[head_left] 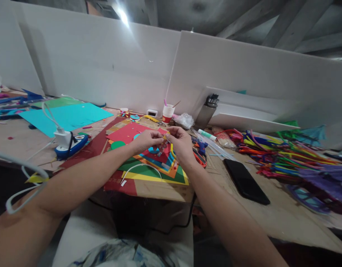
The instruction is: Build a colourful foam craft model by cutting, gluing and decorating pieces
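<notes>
Indoors: cardboard worktop [165, 190], white panels [117, 55] behind; left hand [149, 141], right hand [183, 143] pinching blurred piece [165, 137] over paper [126, 131].

1. Small piece [166, 136]: yellow, largely covered by fingers; its outline is blurred and its full shape cannot be told.
2. Hold: the piece is pinched at the fingertips of the left hand [150, 141] and the right hand [182, 142], which almost meet around it.
3. Position: it is raised over the stack of coloured paper [125, 132], apart from the sheets.
</notes>
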Available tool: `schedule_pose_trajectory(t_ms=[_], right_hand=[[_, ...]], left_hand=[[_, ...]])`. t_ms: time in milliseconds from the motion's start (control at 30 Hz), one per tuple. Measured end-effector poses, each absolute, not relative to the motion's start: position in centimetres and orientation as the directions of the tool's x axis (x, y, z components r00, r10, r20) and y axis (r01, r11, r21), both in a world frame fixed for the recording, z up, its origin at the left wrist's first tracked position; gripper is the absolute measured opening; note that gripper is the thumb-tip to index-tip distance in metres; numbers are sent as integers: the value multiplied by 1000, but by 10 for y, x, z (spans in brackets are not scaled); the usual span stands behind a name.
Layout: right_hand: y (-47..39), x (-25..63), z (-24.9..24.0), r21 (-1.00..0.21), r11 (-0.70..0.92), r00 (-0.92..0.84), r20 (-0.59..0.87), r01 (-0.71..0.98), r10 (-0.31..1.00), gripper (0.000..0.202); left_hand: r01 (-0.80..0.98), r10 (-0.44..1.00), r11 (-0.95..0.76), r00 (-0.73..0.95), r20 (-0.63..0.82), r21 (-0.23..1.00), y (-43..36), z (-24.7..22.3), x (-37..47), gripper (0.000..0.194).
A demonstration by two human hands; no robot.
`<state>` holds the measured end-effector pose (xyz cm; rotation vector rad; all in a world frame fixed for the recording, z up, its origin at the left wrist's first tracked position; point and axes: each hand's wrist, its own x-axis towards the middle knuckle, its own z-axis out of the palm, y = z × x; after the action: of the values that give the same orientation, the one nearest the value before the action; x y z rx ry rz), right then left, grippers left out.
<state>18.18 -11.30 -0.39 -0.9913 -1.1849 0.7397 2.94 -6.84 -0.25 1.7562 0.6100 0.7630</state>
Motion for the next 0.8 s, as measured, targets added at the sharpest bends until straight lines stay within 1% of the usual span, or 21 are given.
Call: schedule_pose_trajectory(t_ms=[167, 300, 567, 700, 800], right_hand=[[-109, 185, -8, -905, 415, 253, 425, 93, 869, 29], [-105, 189, -11, -900, 420, 265, 435, 116, 860, 28], [-110, 186, -7, -911, 384, 227, 409, 148, 884, 29], [-114, 184, -3, -916, 369, 167, 393, 157, 904, 28], [-116, 183, -1, -919, 368, 142, 388, 144, 911, 29]], left_hand=[[98, 758, -349, 614, 220, 932, -70, 2, 28, 27], [86, 799, -353, 546, 252, 932, -68, 4, 26, 31], [-97, 850, -250, 455, 266, 963, -52, 3, 22, 28], [-224, 867, -143, 441, 231, 964, -52, 5, 23, 29], [-252, 879, -106, 428, 209, 962, -55, 6, 23, 31]])
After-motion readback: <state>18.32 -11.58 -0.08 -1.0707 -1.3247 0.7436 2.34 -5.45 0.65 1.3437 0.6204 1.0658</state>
